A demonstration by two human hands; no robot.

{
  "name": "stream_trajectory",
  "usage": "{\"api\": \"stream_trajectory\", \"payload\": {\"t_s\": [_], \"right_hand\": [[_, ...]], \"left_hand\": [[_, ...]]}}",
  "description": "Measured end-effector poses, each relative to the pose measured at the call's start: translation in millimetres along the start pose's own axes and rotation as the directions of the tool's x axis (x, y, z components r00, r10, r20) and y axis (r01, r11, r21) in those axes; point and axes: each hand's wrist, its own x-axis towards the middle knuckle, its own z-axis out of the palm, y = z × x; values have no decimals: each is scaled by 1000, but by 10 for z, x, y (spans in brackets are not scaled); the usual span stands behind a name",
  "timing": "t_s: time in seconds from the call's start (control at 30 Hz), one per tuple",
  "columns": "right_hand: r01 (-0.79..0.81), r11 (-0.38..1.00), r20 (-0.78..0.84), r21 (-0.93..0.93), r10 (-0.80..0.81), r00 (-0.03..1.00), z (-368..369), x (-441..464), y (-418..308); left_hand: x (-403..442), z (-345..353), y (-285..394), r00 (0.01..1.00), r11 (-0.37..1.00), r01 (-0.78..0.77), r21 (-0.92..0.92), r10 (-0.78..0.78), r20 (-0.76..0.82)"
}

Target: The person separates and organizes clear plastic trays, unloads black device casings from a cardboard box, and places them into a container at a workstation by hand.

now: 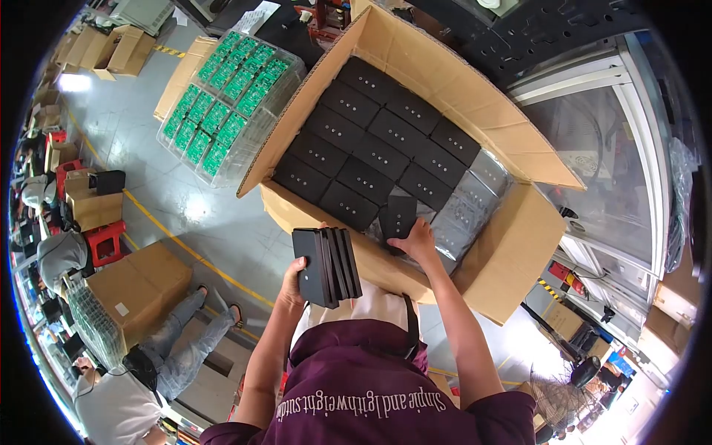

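Note:
My left hand is closed around a stack of flat black rectangular cases, held outside the near edge of a large open cardboard box. Inside the box, my right hand grips a single black case by its lower end. Rows of similar black cases, each with a line of small round marks, fill much of the box. A clear plastic sheet or bag covers the right part of the contents. What lies under it shows only dimly.
Clear trays of green circuit boards stand left of the box. A glass-panelled machine is at the right. At the lower left, a person in a white shirt is near a brown carton. Yellow lines mark the grey floor.

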Motion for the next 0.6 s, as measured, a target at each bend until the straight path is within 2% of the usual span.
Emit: {"api": "stream_trajectory", "payload": {"t_s": [0.07, 0.2, 0.27, 0.3, 0.37, 0.4, 0.47, 0.53, 0.6], "right_hand": [[-84, 996, -28, 6, 84, 996, -24, 1, -68], [-109, 994, -34, -10, 109, 993, -47, -1, -42], [56, 977, -35, 206, -50, 998, -92, 45, 97], [57, 978, -38, 199, -51, 998, -241, 38, 87], [284, 959, -133, 6, -281, 951, -566, 106, 68], [286, 958, -131, 2, -283, 950, -633, 190, 97], [382, 910, -234, -162, -411, 881, -763, 462, 160], [398, 909, -175, -126, -415, 893, -766, 730, 270], [429, 871, -156, -241, -471, 868, -768, 762, 229]], "left_hand": [[16, -158, 10, 999, 999, 38, -7, -38, -27], [-18, -328, 84, 996, 998, 56, 17, -54, -71], [-29, -361, 128, 995, 998, 58, 25, -56, -84], [-34, -274, 149, 995, 998, 57, 19, -55, -79], [-67, -121, 184, 1000, 1000, 4, -6, -4, 12], [-96, -141, 174, 1000, 1000, 2, -10, -2, 12], [-131, -180, 168, 999, 999, -35, -6, 35, -24], [-159, -56, 121, 996, 996, -90, -6, 90, -5], [-248, 57, 70, 985, 985, -171, 10, 171, 15]]}}
